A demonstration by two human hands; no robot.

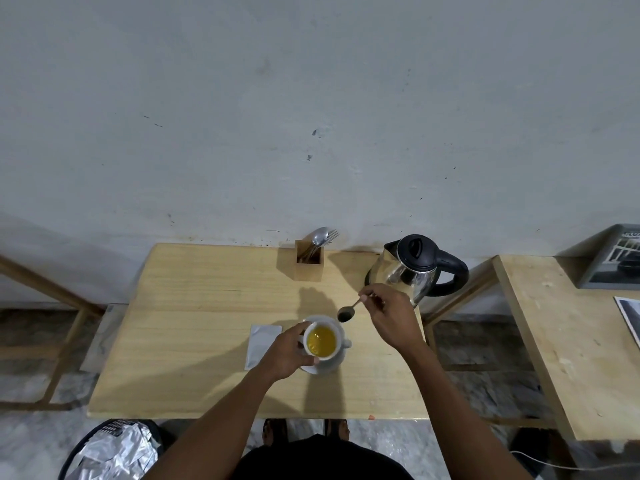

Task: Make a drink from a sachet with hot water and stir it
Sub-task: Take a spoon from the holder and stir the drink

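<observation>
A white cup (337, 332) filled with yellow-orange drink stands on a white saucer (337, 362) near the middle of the wooden table (194, 306). My left hand (285, 353) wraps the cup's left side. Above and to the right, my right hand (388, 311) pinches the handle of a small spoon (347, 312), whose bowl hangs just over the cup's far right rim, outside the liquid. A flat silvery sachet (261, 344) lies on the table directly left of the cup.
A steel kettle (415, 268) with black lid and handle stands at the back right corner. A wooden cutlery holder (309, 259) with spoons and a fork sits at the back edge. A bin (114, 450) with foil waste is below left; a second table (561, 341) stands right.
</observation>
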